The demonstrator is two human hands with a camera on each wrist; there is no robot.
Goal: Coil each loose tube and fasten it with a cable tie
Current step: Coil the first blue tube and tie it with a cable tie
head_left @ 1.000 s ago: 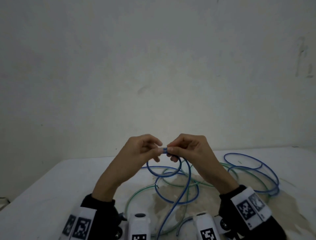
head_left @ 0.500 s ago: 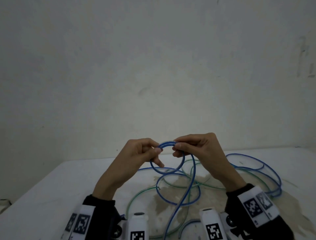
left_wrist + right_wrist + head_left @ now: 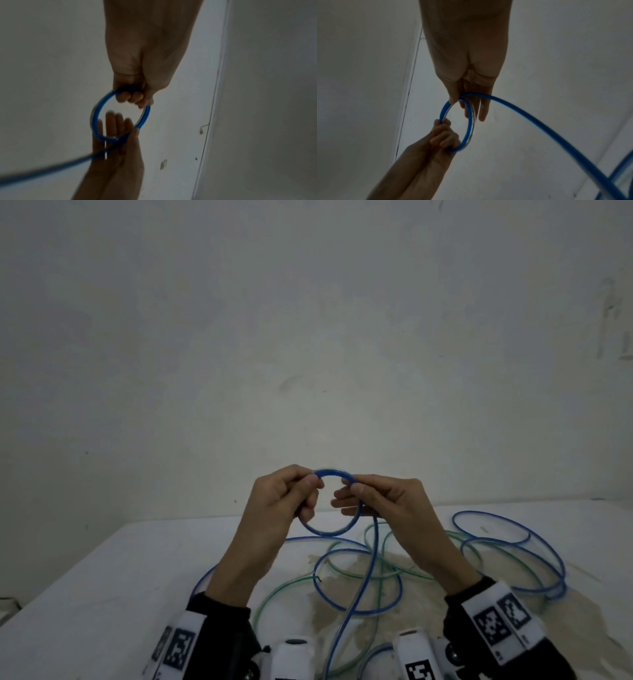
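Note:
In the head view both hands hold a small ring wound from the blue tube [image 3: 329,531] up above the table. My left hand [image 3: 310,486] grips the ring's left side with curled fingers. My right hand [image 3: 352,486] pinches its right side between thumb and forefinger, the other fingers stretched out. The tube's loose length [image 3: 359,594] drops from the right hand to the table. The left wrist view shows the ring [image 3: 95,112] under the left hand's fingers [image 3: 132,96]. In the right wrist view the ring [image 3: 470,121] has about two turns. No cable tie is in view.
On the white table [image 3: 102,594] lie wide loose loops of blue tube [image 3: 513,542] at the right and a green tube [image 3: 284,587] tangled under the hands. A brown stain [image 3: 342,611] marks the table's middle. A bare wall stands close behind.
The hands, which met at the tube's end above a hanging loop, have drawn slightly apart. Another turn has been laid on, and the loop is now a closed ring held at both sides.

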